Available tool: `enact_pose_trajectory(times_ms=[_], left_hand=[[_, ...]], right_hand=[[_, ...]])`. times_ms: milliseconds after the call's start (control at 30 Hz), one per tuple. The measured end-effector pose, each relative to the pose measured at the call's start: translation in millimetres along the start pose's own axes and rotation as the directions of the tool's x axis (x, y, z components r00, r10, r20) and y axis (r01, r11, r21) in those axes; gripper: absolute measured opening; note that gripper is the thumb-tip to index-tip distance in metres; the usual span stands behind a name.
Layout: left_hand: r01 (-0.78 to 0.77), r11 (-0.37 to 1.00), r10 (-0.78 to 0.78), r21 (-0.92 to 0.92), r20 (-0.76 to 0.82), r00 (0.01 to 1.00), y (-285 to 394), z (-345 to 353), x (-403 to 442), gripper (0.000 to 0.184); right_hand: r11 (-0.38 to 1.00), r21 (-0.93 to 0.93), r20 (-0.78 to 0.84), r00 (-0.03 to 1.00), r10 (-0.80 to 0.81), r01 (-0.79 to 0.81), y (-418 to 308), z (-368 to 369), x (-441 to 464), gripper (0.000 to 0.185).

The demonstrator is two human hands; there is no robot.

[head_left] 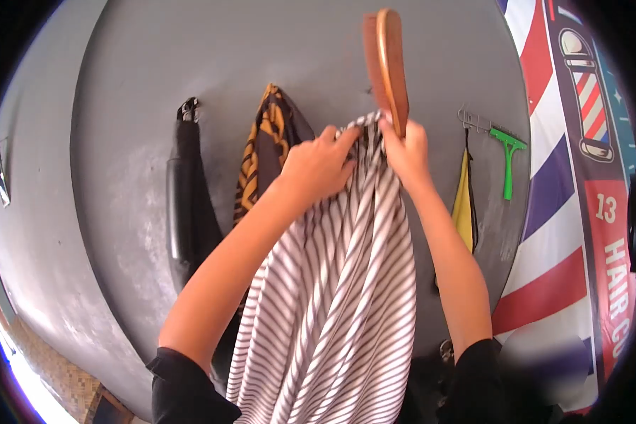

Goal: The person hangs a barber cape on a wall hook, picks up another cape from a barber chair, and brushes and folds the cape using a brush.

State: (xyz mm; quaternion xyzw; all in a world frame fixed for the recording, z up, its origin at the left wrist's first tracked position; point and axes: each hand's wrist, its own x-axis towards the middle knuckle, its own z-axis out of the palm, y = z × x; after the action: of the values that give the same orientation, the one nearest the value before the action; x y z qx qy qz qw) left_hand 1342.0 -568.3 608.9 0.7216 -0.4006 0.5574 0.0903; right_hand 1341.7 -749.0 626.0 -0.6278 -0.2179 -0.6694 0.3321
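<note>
A white cape with dark stripes (332, 283) hangs in long folds against the grey wall, its gathered top edge between my two hands. My left hand (320, 164) has its fingers bent round the gathered cloth at the top left. In my right hand (408, 152) is a wooden brush (391, 67), held upright with its reddish-brown bristles facing left. The thumb of that hand also presses on the top edge of the cape. The point where the cape meets the wall is hidden behind my hands.
To the left hang a black-and-gold patterned cloth (261, 152) and a black item (187, 191). On the right are a green squeegee (508, 159), a yellow item (463, 205) on a wire hook rack (477, 121), and a barber banner (544, 184).
</note>
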Motion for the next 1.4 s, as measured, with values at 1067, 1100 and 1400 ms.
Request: enact_pose_trajectory(times_ms=[1067,1100,1400], left_hand=[[-0.064,0.966,0.214,0.250,-0.638,0.740,-72,84,142,0.020],[-0.014,0.969,0.165,0.245,-0.609,0.776,-73,83,140,0.018],[-0.244,0.919,0.372,0.308,-0.478,0.795,-67,67,123,0.020]], right_hand=[[0.963,0.018,0.188,0.945,-0.268,0.269,64,9,97,0.064],[0.911,-0.268,0.088,0.950,-0.300,0.313,68,12,96,0.069],[0.941,-0.226,0.268,0.945,-0.189,0.252,50,-14,101,0.027]])
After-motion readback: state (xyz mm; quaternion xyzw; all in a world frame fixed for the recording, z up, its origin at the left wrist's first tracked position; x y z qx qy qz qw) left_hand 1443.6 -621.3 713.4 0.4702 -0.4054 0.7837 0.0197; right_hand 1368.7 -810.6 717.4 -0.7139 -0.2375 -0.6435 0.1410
